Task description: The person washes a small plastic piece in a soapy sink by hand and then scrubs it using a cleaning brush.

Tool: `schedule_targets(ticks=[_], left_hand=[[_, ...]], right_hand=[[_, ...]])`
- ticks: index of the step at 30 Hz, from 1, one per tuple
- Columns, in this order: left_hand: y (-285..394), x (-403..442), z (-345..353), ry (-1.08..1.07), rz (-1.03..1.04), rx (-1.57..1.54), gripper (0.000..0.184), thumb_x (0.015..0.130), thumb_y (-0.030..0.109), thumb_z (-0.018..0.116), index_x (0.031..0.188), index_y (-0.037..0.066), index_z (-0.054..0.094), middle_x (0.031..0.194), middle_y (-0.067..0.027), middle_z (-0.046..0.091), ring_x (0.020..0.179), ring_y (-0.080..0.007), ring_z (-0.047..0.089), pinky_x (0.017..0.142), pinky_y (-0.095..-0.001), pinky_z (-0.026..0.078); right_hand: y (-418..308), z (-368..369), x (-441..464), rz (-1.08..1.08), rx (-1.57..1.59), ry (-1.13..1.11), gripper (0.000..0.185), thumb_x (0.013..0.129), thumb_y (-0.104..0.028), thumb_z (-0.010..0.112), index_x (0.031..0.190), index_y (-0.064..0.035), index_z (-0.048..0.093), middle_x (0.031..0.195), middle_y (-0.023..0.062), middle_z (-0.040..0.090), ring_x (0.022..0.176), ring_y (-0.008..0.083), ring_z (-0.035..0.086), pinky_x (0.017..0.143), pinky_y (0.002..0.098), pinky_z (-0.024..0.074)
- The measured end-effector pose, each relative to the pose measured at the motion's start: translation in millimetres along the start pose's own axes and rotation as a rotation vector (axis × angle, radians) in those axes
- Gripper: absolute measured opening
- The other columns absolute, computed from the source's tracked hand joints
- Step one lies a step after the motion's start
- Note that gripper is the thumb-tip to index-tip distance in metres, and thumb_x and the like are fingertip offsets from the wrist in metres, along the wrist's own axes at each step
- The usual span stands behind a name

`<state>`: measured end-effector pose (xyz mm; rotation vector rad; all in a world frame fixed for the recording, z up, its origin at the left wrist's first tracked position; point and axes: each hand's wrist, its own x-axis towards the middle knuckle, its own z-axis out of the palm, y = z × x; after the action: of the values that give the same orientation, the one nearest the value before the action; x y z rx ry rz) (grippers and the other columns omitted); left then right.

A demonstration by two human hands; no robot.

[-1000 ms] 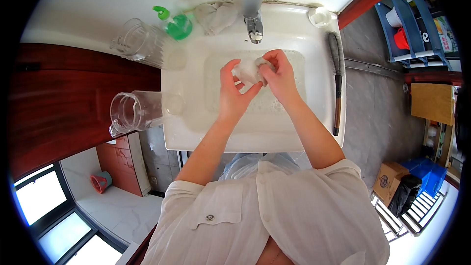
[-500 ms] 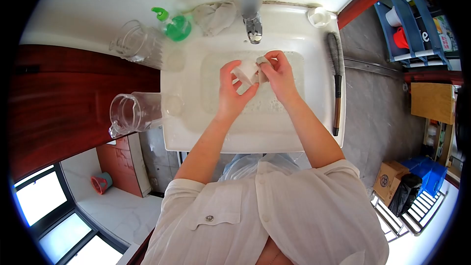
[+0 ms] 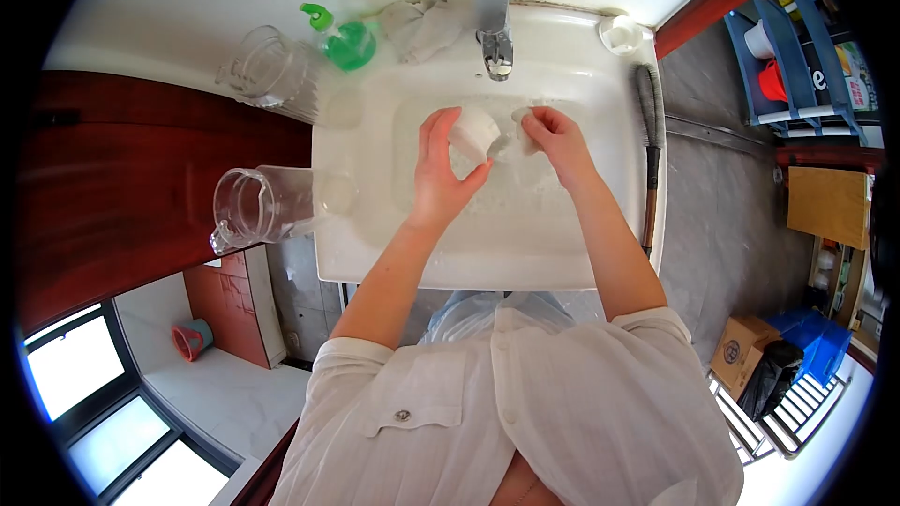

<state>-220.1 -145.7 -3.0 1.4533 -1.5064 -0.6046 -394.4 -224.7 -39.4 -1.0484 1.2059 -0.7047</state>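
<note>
Over the white sink (image 3: 375,267), my left hand (image 3: 442,173) grips a small white cup (image 3: 475,134) between thumb and fingers, tilted with its rim toward the right. My right hand (image 3: 560,142) pinches a small greyish cloth (image 3: 527,129) just right of the cup, apart from it. Soapy water lies in the basin below both hands. The metal faucet (image 3: 497,42) stands behind them at the back rim.
Two clear glass pitchers (image 3: 272,75) (image 3: 264,209) lie at the sink's left edge. A green soap bottle (image 3: 351,45) and a crumpled cloth (image 3: 422,30) are at the back. Another white cup (image 3: 621,35) and a long brush (image 3: 650,145) rest on the right rim.
My right hand with the cloth has moved right, away from the cup. The white cup in my left hand now shows more fully. The view has shifted slightly.
</note>
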Motion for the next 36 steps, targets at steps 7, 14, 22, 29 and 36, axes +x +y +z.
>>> schedule_targets(ticks=[7, 14, 22, 29, 36], left_hand=[[14, -3, 20, 0.042, -0.018, 0.197, 0.069, 0.059, 0.004, 0.073, 0.121, 0.007, 0.040, 0.120, -0.0139, 0.042, 0.107, -0.0337, 0.045, 0.083, -0.0380, 0.044], [9, -1, 21, 0.088, 0.042, 0.288, 0.067, 0.059, 0.003, 0.073, 0.118, 0.007, 0.043, 0.118, -0.0136, 0.044, 0.105, -0.0330, 0.046, 0.082, -0.0381, 0.045], [-1, -8, 20, 0.018, 0.103, 0.401, 0.066, 0.058, 0.001, 0.072, 0.117, 0.006, 0.043, 0.116, -0.0135, 0.044, 0.105, -0.0320, 0.046, 0.082, -0.0375, 0.045], [4, -7, 19, 0.051, 0.074, 0.308, 0.065, 0.057, 0.004, 0.072, 0.116, 0.008, 0.045, 0.117, -0.0115, 0.044, 0.103, -0.0332, 0.046, 0.079, -0.0386, 0.045], [9, -3, 16, 0.065, 0.067, 0.265, 0.063, 0.057, 0.003, 0.072, 0.115, 0.008, 0.046, 0.116, -0.0121, 0.045, 0.101, -0.0331, 0.047, 0.079, -0.0390, 0.046]], right_hand=[[-28, 43, -27, -0.261, -0.170, 0.171, 0.021, 0.082, -0.014, 0.054, 0.097, 0.0002, 0.053, 0.082, 0.0093, 0.060, 0.071, 0.0165, 0.057, 0.065, 0.0291, 0.0456], [-31, 29, -24, -0.146, 0.121, -0.005, 0.019, 0.081, -0.014, 0.054, 0.091, 0.0016, 0.052, 0.078, 0.0086, 0.058, 0.067, 0.0147, 0.055, 0.061, 0.0282, 0.0451], [-12, 32, -9, -0.098, -0.058, 0.093, 0.021, 0.079, -0.016, 0.057, 0.089, 0.0024, 0.053, 0.075, 0.0071, 0.058, 0.063, 0.0131, 0.054, 0.058, 0.0269, 0.0447], [-20, 37, -13, -0.062, 0.006, 0.063, 0.015, 0.081, -0.012, 0.055, 0.089, 0.0003, 0.052, 0.081, 0.0054, 0.055, 0.073, 0.0107, 0.053, 0.062, 0.0242, 0.0445], [-24, 39, -23, -0.086, 0.150, 0.120, 0.020, 0.078, -0.013, 0.055, 0.091, 0.0012, 0.050, 0.075, 0.0078, 0.056, 0.066, 0.0145, 0.056, 0.059, 0.0255, 0.0446]])
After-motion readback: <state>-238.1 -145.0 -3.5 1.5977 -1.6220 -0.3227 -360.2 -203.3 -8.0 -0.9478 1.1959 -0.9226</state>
